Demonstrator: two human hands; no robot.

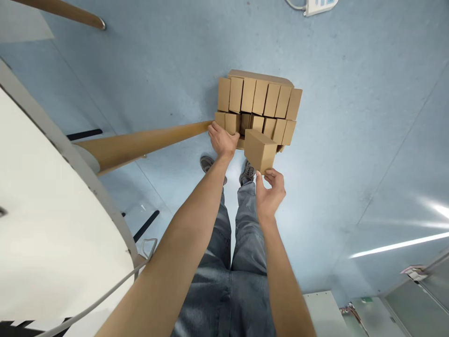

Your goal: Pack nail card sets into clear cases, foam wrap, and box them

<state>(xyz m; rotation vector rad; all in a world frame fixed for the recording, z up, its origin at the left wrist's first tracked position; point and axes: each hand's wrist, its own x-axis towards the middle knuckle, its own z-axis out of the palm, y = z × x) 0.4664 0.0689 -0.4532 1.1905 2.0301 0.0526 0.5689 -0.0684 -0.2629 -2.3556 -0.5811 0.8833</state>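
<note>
My right hand (271, 189) pinches the lower end of a small brown cardboard box (258, 150), thumb on one side and fingers on the other. That box is tilted and held in front of two rows of similar cardboard boxes (259, 96) standing on the floor. At the left end of the front row, my left hand (223, 139) has its fingers and thumb around two front cardboard boxes (227, 122). Right of them, a dark gap (245, 124) shows in the front row. The held box partly covers the row behind it.
A white table (52, 210) stands at left, its wooden leg (150, 140) reaching close to the boxes. My shoes (248, 172) are just in front of the boxes on the blue floor (351, 117). A white power strip (320, 5) lies at the top, and cabinets (375, 316) stand lower right.
</note>
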